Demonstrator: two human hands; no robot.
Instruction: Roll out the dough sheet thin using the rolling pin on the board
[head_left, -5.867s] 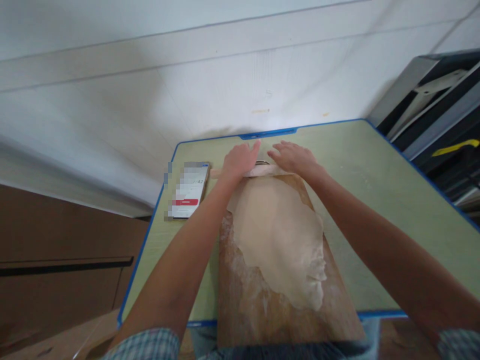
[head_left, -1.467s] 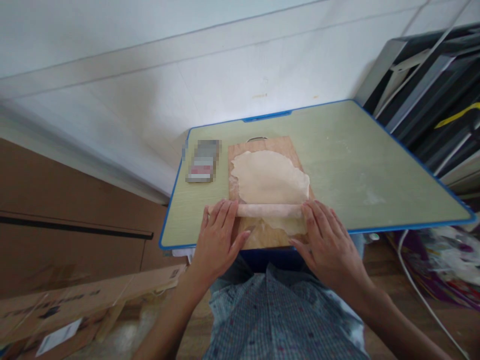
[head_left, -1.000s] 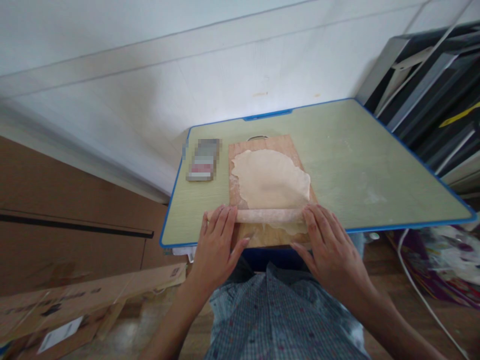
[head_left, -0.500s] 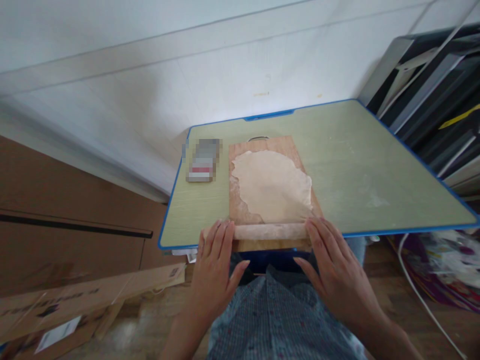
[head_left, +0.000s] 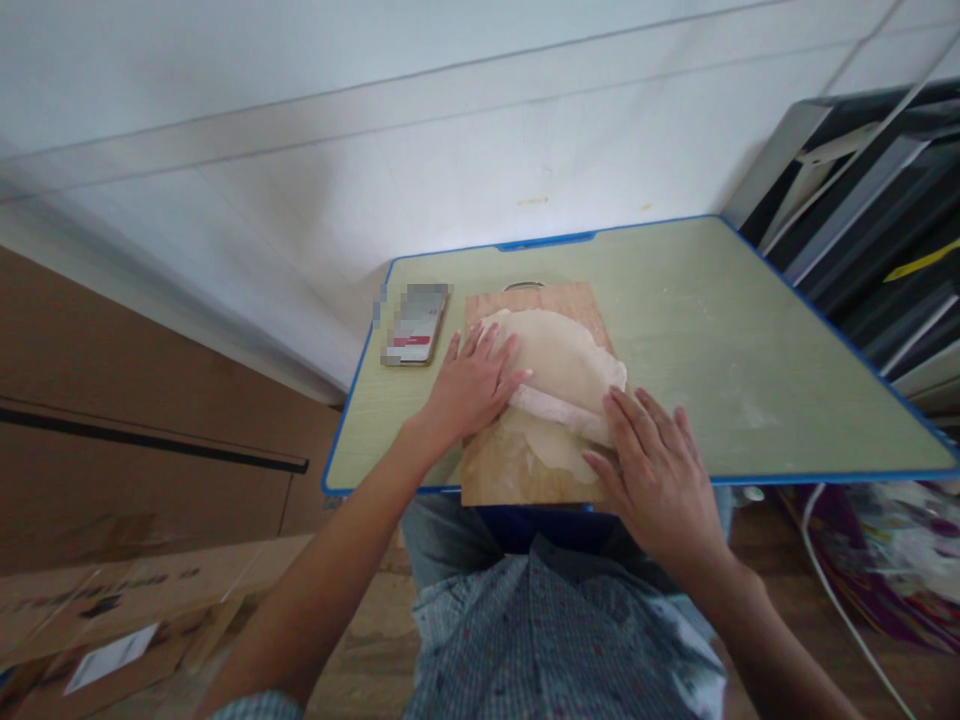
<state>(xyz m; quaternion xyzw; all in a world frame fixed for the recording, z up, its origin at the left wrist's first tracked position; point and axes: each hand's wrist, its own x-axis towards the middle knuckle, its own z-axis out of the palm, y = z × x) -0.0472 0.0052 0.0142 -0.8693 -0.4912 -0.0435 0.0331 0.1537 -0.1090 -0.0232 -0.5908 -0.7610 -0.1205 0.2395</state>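
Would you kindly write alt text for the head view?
Both hands, left hand and right hand, press flat on a rolling pin across dough on a wooden board; a phone lies beside it on the table.

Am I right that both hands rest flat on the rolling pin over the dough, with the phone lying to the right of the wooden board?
Not quite: in the head view the phone lies to the left of the wooden board; the rest holds.

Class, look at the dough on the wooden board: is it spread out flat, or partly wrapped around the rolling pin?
Partly wrapped. The dough curls over the rolling pin, which lies slanted under both flat hands; more dough lies flat nearer the person.
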